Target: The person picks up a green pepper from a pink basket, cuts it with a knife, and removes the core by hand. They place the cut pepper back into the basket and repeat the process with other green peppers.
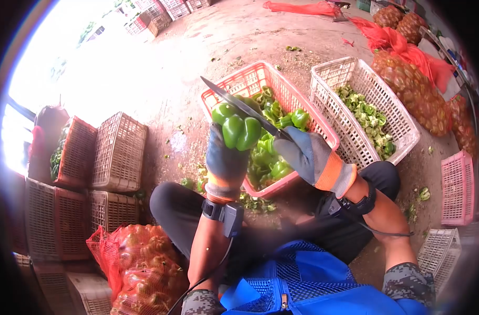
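My left hand (225,160), in a blue and grey work glove with an orange cuff, is closed around a green bell pepper (239,131). Gripped in my gloved right hand (305,155) is a knife (245,107), its long blade pointing up and left across the top of the pepper. Both hands are above a pink plastic crate (321,128) that holds cut green peppers (268,163). To its right stands a white crate (331,71) with pale pepper cores and trimmings (368,115) in it.
Stacked crates (119,149) stand at the left. A red mesh sack of peppers (145,268) sits by my left knee, and more full sacks (407,86) line the right side. A pink crate (457,189) is at far right. Scraps litter the floor (229,39).
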The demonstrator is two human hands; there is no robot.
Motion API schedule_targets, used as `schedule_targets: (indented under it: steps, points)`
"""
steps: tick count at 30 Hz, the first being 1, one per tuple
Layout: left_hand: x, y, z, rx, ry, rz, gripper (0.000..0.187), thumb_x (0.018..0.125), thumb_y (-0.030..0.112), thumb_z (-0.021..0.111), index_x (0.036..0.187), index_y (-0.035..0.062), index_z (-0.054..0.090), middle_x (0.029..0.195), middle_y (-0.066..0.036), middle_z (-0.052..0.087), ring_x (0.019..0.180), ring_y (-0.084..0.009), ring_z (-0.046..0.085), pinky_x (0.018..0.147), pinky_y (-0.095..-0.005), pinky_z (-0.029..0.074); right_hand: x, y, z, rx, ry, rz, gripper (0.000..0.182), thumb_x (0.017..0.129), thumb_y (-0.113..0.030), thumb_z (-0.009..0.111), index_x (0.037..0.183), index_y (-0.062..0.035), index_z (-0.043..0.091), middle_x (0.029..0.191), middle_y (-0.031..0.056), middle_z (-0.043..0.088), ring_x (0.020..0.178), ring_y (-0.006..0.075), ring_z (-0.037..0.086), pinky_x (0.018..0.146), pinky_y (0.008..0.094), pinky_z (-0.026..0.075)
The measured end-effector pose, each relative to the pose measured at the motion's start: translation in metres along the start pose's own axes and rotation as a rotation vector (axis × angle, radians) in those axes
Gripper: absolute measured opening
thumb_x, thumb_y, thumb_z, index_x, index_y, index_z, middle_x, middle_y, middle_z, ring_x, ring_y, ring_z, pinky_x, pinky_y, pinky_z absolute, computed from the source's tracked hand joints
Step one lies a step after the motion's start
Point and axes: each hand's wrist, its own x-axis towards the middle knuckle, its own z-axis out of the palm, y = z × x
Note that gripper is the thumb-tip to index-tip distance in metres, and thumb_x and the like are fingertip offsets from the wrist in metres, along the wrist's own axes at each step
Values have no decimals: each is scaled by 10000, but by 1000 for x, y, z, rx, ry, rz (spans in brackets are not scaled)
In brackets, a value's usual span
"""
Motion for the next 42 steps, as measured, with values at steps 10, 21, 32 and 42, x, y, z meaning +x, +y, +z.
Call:
schedule_targets:
  steps: [10, 21, 32, 42]
  points:
    - [-3, -31, -17, 273, 98, 121, 275, 921, 98, 616, 1189, 36, 602, 1167, -110, 633, 1082, -295, 609, 934, -395, 496, 28, -15, 23, -150, -91, -26, 223, 1001, -229, 613, 1003, -6, 614, 838, 247, 652, 735, 405, 647, 614, 462, 478]
    - [-12, -33, -20, -1084, 160, -604, 435, 1061, 287, 529, 1374, -14, 526, 1197, -73, 642, 1023, -119, 612, 882, -272, 516, 37, 25, 51, -170, -72, 74, 226, 991, -204, 615, 1149, -44, 643, 1036, 215, 669, 944, 434, 635, 773, 446, 519]
    - [-21, -35, -28, -1096, 123, -653, 316, 979, 240, 624, 1200, 15, 643, 1010, -44, 701, 809, -144, 655, 711, -281, 527, 46, 91, 91, -163, -165, -45, 300, 1016, -325, 569, 1116, -54, 649, 874, 196, 707, 758, 383, 684, 674, 469, 534]
    - [-50, -79, -13, -710, 19, -301, 340, 999, 187, 586, 1307, 45, 571, 1208, -114, 662, 1084, -254, 663, 956, -378, 532, 56, 19, 28, 62, -475, 12, 236, 981, -220, 634, 1079, -10, 681, 700, 81, 569, 628, 174, 537, 580, 324, 461]
